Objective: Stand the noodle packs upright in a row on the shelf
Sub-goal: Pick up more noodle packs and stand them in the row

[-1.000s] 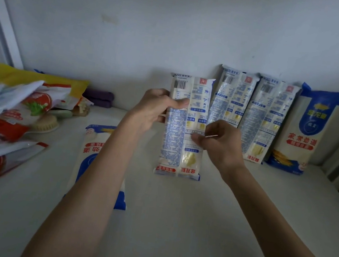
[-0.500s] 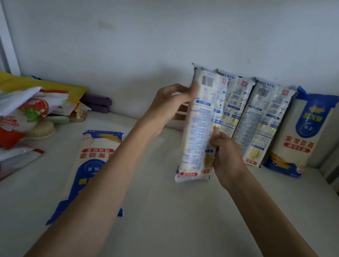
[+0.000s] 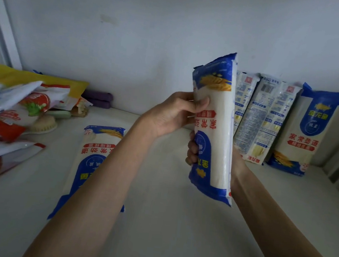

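White shelf [image 3: 173, 226], pale back wall [image 3: 155, 29]. Far left: loose heap of bags [image 3: 5, 111], red, white and yellow, tumbled over one another.

Lying pack [image 3: 95, 157]: flat on the shelf left of centre, long, white with blue ends and red lettering, partly under the left forearm.

Held pack [image 3: 219, 117]: same design, in the air at centre-right above the shelf, roughly upright, leaning slightly. Print reads upside down, with the wheat-ear end on top. White middle, blue top and bottom seals. Left hand [image 3: 170, 115] clamps its upper part, thumb on the front. Right hand [image 3: 192, 153] grips the lower part from behind, fingers curled round the left edge.

Against the wall behind: two pale packs [image 3: 262, 119] standing side by side, barcode backs outward, leaning left. Just right of them stands a blue pack [image 3: 308, 129], front outward.

By the heap: a brush [image 3: 44, 124]; at the wall, a purple roll [image 3: 99, 98].
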`<state>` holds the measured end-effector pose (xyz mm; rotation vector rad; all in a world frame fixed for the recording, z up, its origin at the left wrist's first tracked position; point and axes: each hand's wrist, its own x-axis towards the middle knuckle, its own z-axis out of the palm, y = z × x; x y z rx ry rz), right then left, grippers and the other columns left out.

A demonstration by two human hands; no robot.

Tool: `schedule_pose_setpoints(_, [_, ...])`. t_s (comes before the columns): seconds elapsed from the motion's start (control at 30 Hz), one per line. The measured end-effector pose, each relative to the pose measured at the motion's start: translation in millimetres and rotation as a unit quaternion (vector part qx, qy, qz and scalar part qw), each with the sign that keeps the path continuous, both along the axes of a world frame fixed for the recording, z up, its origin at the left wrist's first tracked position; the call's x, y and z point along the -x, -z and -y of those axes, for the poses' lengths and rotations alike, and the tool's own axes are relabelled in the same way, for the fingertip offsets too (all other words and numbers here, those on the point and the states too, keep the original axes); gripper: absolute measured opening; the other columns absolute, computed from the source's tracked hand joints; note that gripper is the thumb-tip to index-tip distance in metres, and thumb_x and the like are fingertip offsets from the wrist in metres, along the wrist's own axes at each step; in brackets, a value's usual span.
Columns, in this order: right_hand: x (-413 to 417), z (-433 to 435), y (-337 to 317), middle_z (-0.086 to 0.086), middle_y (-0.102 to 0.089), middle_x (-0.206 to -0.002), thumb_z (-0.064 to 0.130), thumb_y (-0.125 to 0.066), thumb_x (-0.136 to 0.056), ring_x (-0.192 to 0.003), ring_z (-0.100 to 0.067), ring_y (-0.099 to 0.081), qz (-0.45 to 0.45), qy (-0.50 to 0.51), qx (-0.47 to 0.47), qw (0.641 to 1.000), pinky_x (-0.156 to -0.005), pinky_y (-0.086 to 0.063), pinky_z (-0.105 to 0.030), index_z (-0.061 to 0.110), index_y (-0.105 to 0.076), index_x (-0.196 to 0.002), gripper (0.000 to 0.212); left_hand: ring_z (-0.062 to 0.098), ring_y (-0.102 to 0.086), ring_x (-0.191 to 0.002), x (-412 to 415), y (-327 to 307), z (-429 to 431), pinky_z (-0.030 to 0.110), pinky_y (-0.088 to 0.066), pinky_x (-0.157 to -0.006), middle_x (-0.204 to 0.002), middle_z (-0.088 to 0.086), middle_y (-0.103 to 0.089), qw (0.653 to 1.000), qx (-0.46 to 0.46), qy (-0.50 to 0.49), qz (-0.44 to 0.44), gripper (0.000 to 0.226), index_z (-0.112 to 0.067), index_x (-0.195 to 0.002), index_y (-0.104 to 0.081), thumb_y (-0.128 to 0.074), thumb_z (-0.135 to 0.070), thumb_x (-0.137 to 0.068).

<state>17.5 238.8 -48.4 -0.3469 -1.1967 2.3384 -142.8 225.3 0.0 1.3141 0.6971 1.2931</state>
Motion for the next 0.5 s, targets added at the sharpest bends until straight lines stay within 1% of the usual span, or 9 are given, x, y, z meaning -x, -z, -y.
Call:
schedule_pose_setpoints(0.1, [0.8, 8.3, -2.5, -0.009, -0.07, -0.068, 0.031, -0.082, -0.063, -0.058, -0.02, -0.068, 0.008, -0.01, -0.031, 0.999, -0.06, -0.057, -0.027, 0.004, -0.071, -0.079, 0.033, 0.017, -0.071, -0.077, -1.4, -3.8, 3.8, 0.027, -0.055, -0.063, -0.085, 0.006, -0.074, 0.999, -0.011, -0.032, 0.003, 0.058, 0.001, -0.099, -0.064, -0.086, -0.028, -0.053])
schedule_pose_setpoints(0.17, [1.3, 17.8, -8.4, -0.009, -0.07, -0.06, 0.024, -0.07, -0.07, -0.052, -0.02, -0.069, 0.011, 0.024, -0.007, 1.0, -0.052, -0.058, -0.026, 0.001, -0.073, -0.067, 0.024, 0.016, -0.07, -0.071, -2.9, -5.5, 4.5, 0.025, -0.053, -0.057, -0.08, 0.005, -0.073, 0.997, -0.011, -0.071, -0.015, 0.049, -0.001, -0.093, -0.065, -0.083, -0.024, -0.054])
schedule_pose_setpoints(0.2, [-0.4, 16.0, -7.1, -0.01, -0.069, -0.057, 0.023, -0.063, -0.076, -0.048, -0.02, -0.069, 0.016, 0.055, 0.02, 0.998, -0.047, -0.058, -0.026, 0.0, -0.074, -0.059, 0.03, 0.017, -0.07, -0.07, -3.1, -6.1, 4.4, 0.025, -0.053, -0.057, -0.079, 0.005, -0.074, 0.996, -0.01, -0.087, -0.02, 0.043, -0.002, -0.091, -0.067, -0.085, -0.02, -0.056])
schedule_pose_setpoints(0.23, [-1.3, 13.6, -5.0, -0.011, -0.072, -0.062, 0.027, -0.055, -0.084, -0.053, -0.021, -0.071, 0.033, 0.084, 0.029, 0.996, -0.05, -0.06, -0.028, 0.0, -0.075, -0.061, 0.041, 0.019, -0.071, -0.072, -2.6, -6.0, 3.7, 0.027, -0.054, -0.059, -0.08, 0.006, -0.074, 0.995, -0.009, -0.099, -0.018, 0.037, -0.003, -0.089, -0.068, -0.086, -0.013, -0.059])
schedule_pose_setpoints(0.27, [-2.3, 11.5, -3.4, -0.014, -0.074, -0.076, 0.032, -0.05, -0.088, -0.067, -0.026, -0.073, 0.048, 0.088, 0.026, 0.995, -0.062, -0.061, -0.034, 0.001, -0.078, -0.074, 0.044, 0.021, -0.072, -0.074, -1.8, -6.5, 3.4, 0.029, -0.056, -0.062, -0.081, 0.006, -0.075, 0.994, -0.008, -0.109, -0.013, 0.031, -0.003, -0.089, -0.069, -0.085, -0.007, -0.063])
schedule_pose_setpoints(0.33, [-0.7, 6.0, -1.2, -0.016, -0.071, -0.102, 0.034, -0.054, -0.087, -0.091, -0.031, -0.069, 0.09, 0.119, 0.024, 0.989, -0.085, -0.054, -0.046, 0.006, -0.074, -0.104, 0.038, 0.023, -0.073, -0.076, 0.9, -8.0, 3.8, 0.031, -0.057, -0.065, -0.083, 0.007, -0.076, 0.992, -0.004, -0.13, 0.002, 0.029, -0.003, -0.091, -0.069, -0.081, -0.005, -0.064])
schedule_pose_setpoints(0.37, [-0.2, 1.8, 0.3, -0.014, -0.07, -0.104, 0.031, -0.054, -0.09, -0.092, -0.03, -0.068, 0.106, 0.144, 0.014, 0.984, -0.088, -0.053, -0.047, 0.009, -0.07, -0.112, 0.034, 0.024, -0.073, -0.077, 2.3, -9.0, 4.8, 0.032, -0.057, -0.065, -0.084, 0.008, -0.076, 0.99, -0.002, -0.144, 0.005, 0.032, -0.003, -0.092, -0.069, -0.081, -0.006, -0.063])
schedule_pose_setpoints(0.43, [-0.1, -1.6, -1.8, -0.009, -0.072, -0.1, 0.025, -0.049, -0.096, -0.086, -0.025, -0.071, 0.133, 0.182, -0.016, 0.974, -0.079, -0.057, -0.044, 0.014, -0.066, -0.115, 0.027, 0.026, -0.074, -0.076, 5.5, -10.4, 6.4, 0.034, -0.058, -0.065, -0.085, 0.01, -0.077, 0.983, 0.009, -0.181, 0.012, 0.038, -0.003, -0.094, -0.069, -0.082, -0.011, -0.058])
schedule_pose_setpoints(0.5, [-1.9, -7.0, -3.5, -0.008, -0.073, -0.105, 0.032, -0.045, -0.099, -0.092, -0.025, -0.072, 0.137, 0.195, -0.038, 0.971, -0.079, -0.059, -0.044, 0.015, -0.063, -0.12, 0.033, 0.027, -0.075, -0.075, 8.6, -10.5, 7.3, 0.035, -0.059, -0.065, -0.087, 0.01, -0.078, 0.975, 0.029, -0.219, 0.022, 0.039, -0.005, -0.094, -0.069, -0.084, -0.01, -0.059])
